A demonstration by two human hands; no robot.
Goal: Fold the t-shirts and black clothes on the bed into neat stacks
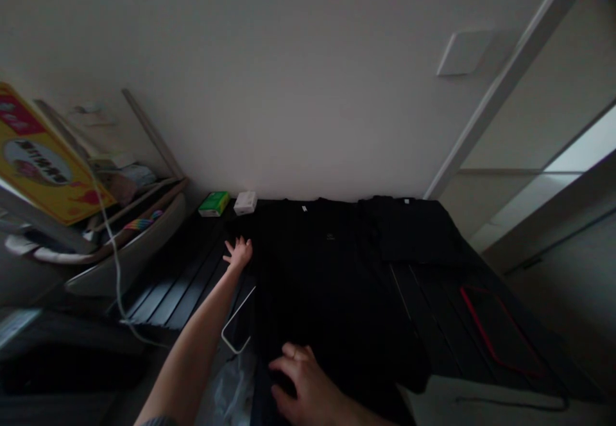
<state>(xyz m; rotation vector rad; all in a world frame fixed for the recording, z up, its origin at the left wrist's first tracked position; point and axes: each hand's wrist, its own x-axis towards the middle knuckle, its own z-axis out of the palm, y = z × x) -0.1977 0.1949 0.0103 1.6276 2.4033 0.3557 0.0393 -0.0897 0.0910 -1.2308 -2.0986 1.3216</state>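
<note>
A black T-shirt (332, 285) lies spread out on a dark slatted table, its collar with a white label toward the wall. My left hand (239, 252) reaches to the shirt's left sleeve side, fingers spread and flat. Close to me, my right hand (303, 381) is over the shirt's lower left part. Its fingers are bent, with a gap between thumb and forefinger and nothing visible in it. Dim light hides whether the right fingertips touch the cloth. Right of the shirt lies a folded black garment (418, 230) with a small white label.
A green packet (214, 204) and a white packet (245, 203) stand by the wall. A red-rimmed phone or tablet (503, 333) lies at the right. On the left are a pale-edged device (239, 321), a white cable (117, 265), a yellow box (43, 163) and a cluttered bin (129, 246).
</note>
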